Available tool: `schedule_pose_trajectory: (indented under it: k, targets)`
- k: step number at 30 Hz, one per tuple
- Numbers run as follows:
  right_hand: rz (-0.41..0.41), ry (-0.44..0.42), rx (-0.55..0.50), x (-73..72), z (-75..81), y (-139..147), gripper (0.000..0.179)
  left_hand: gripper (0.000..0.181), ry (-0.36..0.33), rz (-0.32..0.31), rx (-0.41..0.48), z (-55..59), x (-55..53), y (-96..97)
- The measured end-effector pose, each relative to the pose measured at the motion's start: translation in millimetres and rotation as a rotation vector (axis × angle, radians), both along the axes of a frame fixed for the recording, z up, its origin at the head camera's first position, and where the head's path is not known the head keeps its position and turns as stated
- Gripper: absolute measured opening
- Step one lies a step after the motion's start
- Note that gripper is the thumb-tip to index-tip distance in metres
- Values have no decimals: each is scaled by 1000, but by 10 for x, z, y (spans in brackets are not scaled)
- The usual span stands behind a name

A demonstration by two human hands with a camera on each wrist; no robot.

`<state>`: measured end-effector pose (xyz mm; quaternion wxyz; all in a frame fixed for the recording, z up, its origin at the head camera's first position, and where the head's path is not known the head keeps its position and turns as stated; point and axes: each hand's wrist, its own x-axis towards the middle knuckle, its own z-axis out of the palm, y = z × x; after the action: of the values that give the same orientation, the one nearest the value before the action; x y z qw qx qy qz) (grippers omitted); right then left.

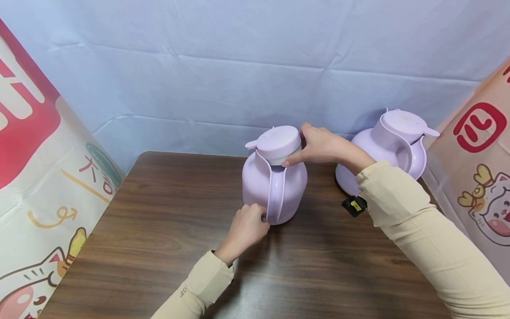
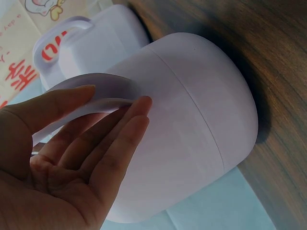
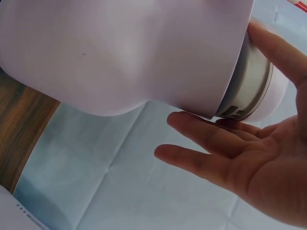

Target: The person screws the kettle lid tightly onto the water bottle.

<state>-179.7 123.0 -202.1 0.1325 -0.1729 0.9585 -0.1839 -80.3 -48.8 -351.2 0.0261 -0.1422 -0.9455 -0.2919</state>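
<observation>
A lilac thermos jug (image 1: 255, 186) stands upright on the brown wooden table (image 1: 179, 199). My left hand (image 1: 245, 228) holds the lower part of its handle (image 2: 110, 86), thumb on one side and fingers on the other. At the top, my right hand (image 1: 322, 144) grips the round lid (image 1: 279, 141) between thumb and fingers. Seen from the right wrist, a pale stopper band (image 3: 252, 86) shows between the lid and the jug's neck, so the lid sits raised. Two of the right fingers stretch out straight below the neck.
Another lilac jug (image 1: 370, 141), its lid on, stands at the table's back right, partly behind the right forearm. A small black piece with a yellow mark (image 1: 353, 206) lies by its base. Light blue cloth (image 1: 199, 88) hangs behind the table; printed banners (image 1: 32, 199) flank both sides.
</observation>
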Motion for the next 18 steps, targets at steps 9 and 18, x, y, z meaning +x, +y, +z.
schedule_pose_trajectory:
  k: [9, 18]
  targets:
    - [36, 2, 6, -11, 16, 28, 61, 26, 8, -6, 10, 13, 1, -1]
    - [67, -42, -14, -36, 99, 55, 74, 27, 11, -10, 10, 7, -3, 2]
